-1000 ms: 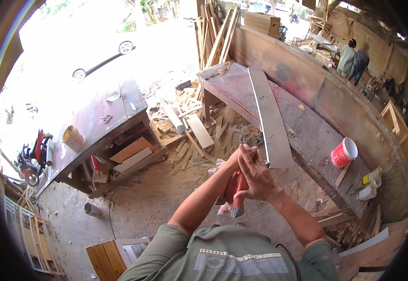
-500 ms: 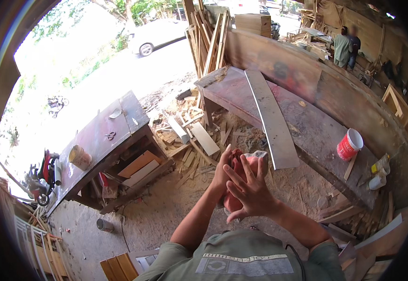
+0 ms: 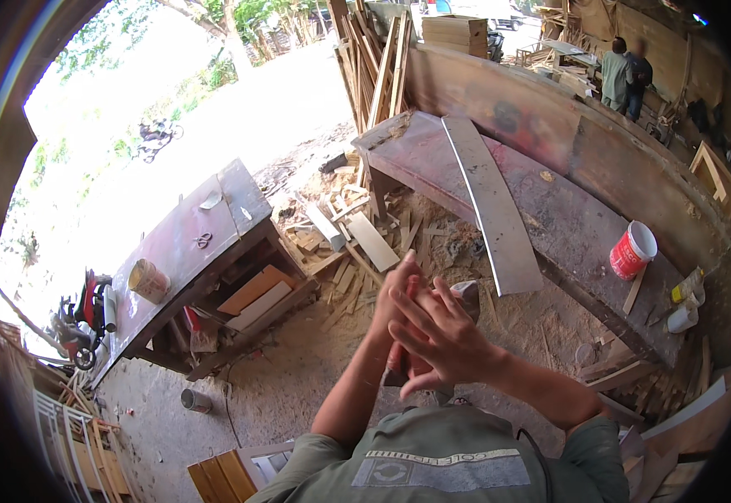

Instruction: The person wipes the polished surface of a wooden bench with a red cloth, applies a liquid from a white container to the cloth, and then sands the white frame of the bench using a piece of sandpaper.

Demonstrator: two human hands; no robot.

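Sitting between the left hand (image 3: 385, 318) and the right hand (image 3: 456, 348), the red-and-grey bundle (image 3: 395, 359), apparently cloth, should handle light, soft and unbreakable; its grey end (image 3: 468, 291), past the right hand's little-finger edge, suits a pinch. The visible red runs steeply, wrist toward fingertips; the full axis is hidden. Right fingers spread over it; the left grip I cannot tell.
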